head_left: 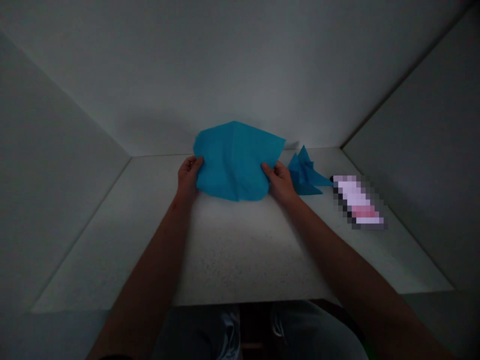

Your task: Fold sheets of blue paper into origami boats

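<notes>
A blue sheet of paper or thin cloth (236,162) is stretched between my hands above the white tabletop, with a crease running down its middle. My left hand (188,175) pinches its left edge, thumb on the near face. On the opposite edge, my right hand (279,181) grips the sheet the same way, thumb in front and fingers partly hidden behind. Just beyond my right hand lies a folded, pointed blue piece (305,172) on the table. Whether the sheet touches the table at its lower edge, I cannot tell.
A phone-like item with a blurred-out bright screen (356,200) lies on the right of the white table (232,255). Pale walls (232,65) enclose the table at the back and both sides. My legs are below the front edge.
</notes>
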Tool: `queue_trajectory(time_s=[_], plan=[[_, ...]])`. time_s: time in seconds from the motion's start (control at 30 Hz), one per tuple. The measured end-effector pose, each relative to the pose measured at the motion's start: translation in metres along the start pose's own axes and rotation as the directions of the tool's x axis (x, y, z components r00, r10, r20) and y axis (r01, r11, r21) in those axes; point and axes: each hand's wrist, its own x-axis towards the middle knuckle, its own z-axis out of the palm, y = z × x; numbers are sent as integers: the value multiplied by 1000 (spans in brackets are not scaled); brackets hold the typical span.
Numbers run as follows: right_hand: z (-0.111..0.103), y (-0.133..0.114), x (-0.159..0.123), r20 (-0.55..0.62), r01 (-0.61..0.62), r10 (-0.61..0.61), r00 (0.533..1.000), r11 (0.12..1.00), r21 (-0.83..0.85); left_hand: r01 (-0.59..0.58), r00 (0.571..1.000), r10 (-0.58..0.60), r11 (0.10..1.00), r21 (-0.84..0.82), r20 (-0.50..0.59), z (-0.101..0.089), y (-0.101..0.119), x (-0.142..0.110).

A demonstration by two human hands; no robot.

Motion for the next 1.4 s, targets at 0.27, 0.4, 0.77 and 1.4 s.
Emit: queue_trajectory(time_s=[0.27, 0.4, 0.77, 1.4], plan=[[0, -4, 2, 19, -100, 100, 995, 995, 3, 71, 997, -55, 813, 577, -46, -75, 66, -1], [3, -6, 0, 72, -67, 73, 995, 994, -88, 48, 998, 6, 471, 881, -57, -99, 103, -9], [0, -4, 5, 37, 64, -58, 998, 979, -196, -169, 985, -28, -19, 985, 169, 7, 43, -132], [5, 1, 8, 57, 1, 7, 998, 990, -140, -342, 939, 135, 289, 894, 316, -134, 103, -106]])
